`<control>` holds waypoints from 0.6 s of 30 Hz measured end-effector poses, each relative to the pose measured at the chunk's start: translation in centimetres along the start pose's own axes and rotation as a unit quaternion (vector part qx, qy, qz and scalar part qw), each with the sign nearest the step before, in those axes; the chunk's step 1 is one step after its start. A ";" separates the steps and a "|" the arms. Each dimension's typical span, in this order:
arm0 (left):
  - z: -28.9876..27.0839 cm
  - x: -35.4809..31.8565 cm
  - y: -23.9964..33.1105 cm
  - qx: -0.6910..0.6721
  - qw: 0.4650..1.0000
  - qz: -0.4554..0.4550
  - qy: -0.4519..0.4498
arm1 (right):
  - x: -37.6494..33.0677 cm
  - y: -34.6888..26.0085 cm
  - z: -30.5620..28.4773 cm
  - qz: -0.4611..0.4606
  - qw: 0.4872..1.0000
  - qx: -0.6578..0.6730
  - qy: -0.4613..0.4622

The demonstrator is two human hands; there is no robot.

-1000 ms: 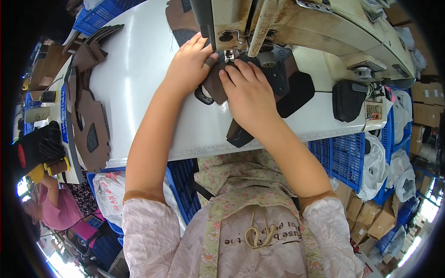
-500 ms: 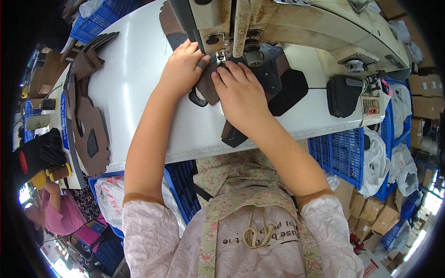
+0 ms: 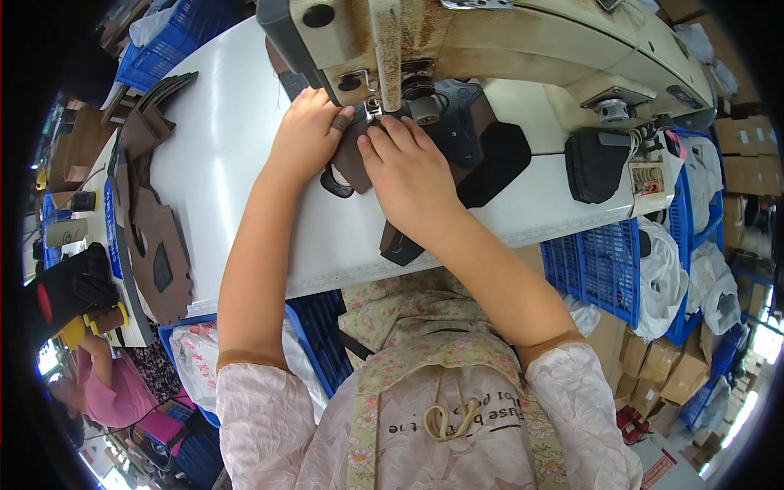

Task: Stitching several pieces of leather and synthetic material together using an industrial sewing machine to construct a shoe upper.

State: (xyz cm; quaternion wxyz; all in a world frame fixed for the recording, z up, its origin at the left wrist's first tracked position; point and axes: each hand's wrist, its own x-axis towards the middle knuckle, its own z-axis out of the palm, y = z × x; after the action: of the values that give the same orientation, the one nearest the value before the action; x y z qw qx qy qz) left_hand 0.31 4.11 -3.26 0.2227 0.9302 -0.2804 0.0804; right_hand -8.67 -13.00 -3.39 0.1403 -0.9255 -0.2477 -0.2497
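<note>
A brown and black fabric panel (image 3: 353, 168) lies under the presser foot (image 3: 373, 111) of a worn cream sewing machine (image 3: 498, 51). My left hand (image 3: 306, 139) rests on the panel's left side, fingers stretched forward and partly behind the machine head; a grey band circles one finger. Just right of the foot, my right hand (image 3: 411, 175) lies flat on the panel with fingers extended. Wide black flaps (image 3: 502, 159) of the work spread out right of that hand. A black tab (image 3: 400, 247) pokes out below it, near the table's front edge.
Stacked brown cut panels (image 3: 160, 261) lie along the white table's left side. A black pouch-like piece (image 3: 599, 166) sits at the right. Blue crates (image 3: 592, 265) with white bags stand below the right edge. Another person in pink (image 3: 118, 388) is at lower left.
The machine, table and work appear slightly shifted left and down in view. Both hands keep their place on the panel beside the presser foot.
</note>
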 end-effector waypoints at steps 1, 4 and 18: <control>-0.1 0.0 0.1 -0.004 1.000 -0.007 -0.008 | 0.0 0.0 0.0 0.009 1.000 -0.002 -0.018; -0.2 0.2 0.3 -0.013 1.000 -0.009 -0.007 | 0.0 0.0 -0.2 0.007 1.000 -0.003 -0.017; -0.3 0.2 0.6 -0.008 1.000 -0.007 -0.014 | -0.5 -0.6 -1.0 0.008 1.000 0.017 -0.017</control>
State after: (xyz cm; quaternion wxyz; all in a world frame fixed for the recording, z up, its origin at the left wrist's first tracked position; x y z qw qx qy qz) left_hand 0.12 3.71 -2.70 0.2266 0.9316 -0.2771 0.0639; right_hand -9.71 -13.07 -2.74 0.1537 -0.9292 -0.2467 -0.2282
